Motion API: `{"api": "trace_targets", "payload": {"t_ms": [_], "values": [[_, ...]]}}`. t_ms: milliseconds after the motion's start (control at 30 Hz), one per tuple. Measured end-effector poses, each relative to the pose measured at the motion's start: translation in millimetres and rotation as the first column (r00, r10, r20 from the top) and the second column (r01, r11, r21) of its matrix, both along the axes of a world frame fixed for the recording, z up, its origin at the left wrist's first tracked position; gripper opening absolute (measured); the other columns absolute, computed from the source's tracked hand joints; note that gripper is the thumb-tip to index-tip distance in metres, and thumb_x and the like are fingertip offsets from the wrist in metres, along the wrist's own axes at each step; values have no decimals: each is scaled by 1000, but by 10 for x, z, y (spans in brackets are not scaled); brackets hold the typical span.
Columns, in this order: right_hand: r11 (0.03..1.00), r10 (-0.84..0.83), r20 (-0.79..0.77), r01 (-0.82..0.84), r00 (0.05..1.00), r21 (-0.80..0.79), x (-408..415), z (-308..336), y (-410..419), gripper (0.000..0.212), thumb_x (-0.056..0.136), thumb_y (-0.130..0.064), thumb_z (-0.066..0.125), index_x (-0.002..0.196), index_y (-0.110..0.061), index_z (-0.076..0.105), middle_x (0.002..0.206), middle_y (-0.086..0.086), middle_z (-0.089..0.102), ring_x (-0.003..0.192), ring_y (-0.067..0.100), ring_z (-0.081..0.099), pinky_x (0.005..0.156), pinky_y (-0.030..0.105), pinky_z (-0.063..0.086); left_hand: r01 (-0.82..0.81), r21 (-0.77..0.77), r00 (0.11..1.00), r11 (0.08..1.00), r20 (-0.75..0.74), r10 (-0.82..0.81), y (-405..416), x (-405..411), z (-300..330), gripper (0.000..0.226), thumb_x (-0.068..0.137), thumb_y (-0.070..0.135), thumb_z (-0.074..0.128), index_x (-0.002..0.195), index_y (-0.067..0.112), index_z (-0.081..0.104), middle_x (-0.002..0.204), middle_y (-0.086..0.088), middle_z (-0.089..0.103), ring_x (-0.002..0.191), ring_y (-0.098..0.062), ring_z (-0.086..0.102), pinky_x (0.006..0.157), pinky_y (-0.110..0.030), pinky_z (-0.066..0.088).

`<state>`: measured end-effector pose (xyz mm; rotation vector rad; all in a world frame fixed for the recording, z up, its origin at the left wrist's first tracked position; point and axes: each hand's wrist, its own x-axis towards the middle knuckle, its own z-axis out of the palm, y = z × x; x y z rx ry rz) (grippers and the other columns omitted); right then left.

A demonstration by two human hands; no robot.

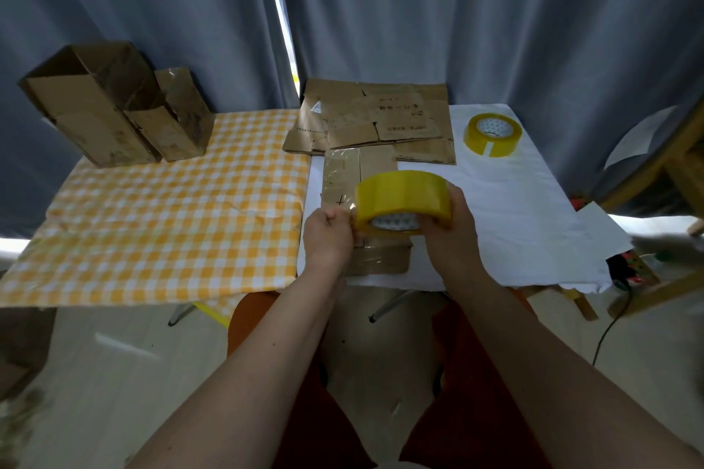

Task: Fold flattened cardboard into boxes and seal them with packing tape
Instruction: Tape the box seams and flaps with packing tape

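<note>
My right hand (453,228) grips a yellow roll of packing tape (400,196), held on edge above a folded cardboard box (362,171) that lies on the white cloth. My left hand (329,236) pinches the loose clear end of the tape at the roll's left side. The box underneath shows shiny tape strips and is partly hidden by both hands and the roll. A stack of flattened cardboard (373,118) lies just behind it.
A second yellow tape roll (492,133) sits on the white cloth (514,202) at the back right. Two assembled open boxes (114,107) stand at the back left of the yellow checked cloth (171,221). Grey curtains hang behind; wooden furniture (670,164) stands at the right.
</note>
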<state>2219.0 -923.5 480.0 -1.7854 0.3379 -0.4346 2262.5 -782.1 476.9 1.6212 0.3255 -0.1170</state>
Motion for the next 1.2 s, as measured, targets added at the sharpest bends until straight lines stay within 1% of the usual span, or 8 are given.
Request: {"api": "trace_targets", "payload": {"t_ms": [100,267,433,533,633,800,900,1200], "values": [[998,-50,2,50,999,-25,-2,-33,-22,48,93,-3,53,137,-13,38,122,-5,48,108,7,46,69,-1,38,8,-118,996,993,-88,-18,-31,-52,-8,23,92,13,58,69,10,58,70,-9,60,66,-22,61,73,-39,54],[971,-203,-60,209,977,120,-14,-35,6,53,89,-9,62,136,-11,38,83,-17,47,77,0,51,79,28,45,-11,-131,987,991,-163,-11,-22,-153,-88,40,86,2,61,48,15,62,52,-1,60,62,-18,62,86,-47,54],[972,-95,-123,119,988,204,-50,-118,87,18,88,-7,63,101,-15,55,95,2,58,96,23,59,82,37,50,-15,-109,989,994,-148,-2,-7,-207,-96,36,90,1,57,56,10,63,57,-5,64,64,-21,66,81,-44,58],[996,-83,-99,84,992,2,-58,-113,-10,17,90,-4,58,102,-14,54,96,1,56,92,19,56,75,32,46,-70,0,989,998,-130,69,153,-208,-116,36,91,-1,50,58,9,60,61,-7,62,67,-27,62,68,-37,55],[961,-133,-136,94,982,-260,-75,-128,-172,22,90,-7,53,113,-10,53,98,1,54,90,19,51,72,30,39,-108,81,987,991,-113,117,369,-179,-181,35,89,-3,46,60,8,61,64,-5,58,60,-18,54,48,-21,48],[872,-96,-197,-13,976,-489,-115,-131,-130,29,89,-9,52,117,-10,47,111,12,56,98,32,54,74,36,40,-119,75,963,990,-236,133,456,-127,-290,36,93,-2,45,61,7,58,63,-5,55,52,-15,45,50,-22,37],[730,-151,-219,-40,964,-683,-142,-76,-198,36,85,-5,54,120,-9,45,115,15,50,100,36,53,73,39,37,-170,74,947,983,-265,184,592,-51,-322,32,93,-1,49,65,8,61,69,-8,58,57,-17,50,52,-23,41],[512,-173,-92,10,981,-859,-62,-45,-228,61,79,-4,60,137,-16,47,111,17,52,103,35,44,61,34,29,-227,-125,915,966,-368,167,552,65,-298,28,91,3,55,63,7,55,57,-4,52,53,-14,49,56,-24,46]]}}
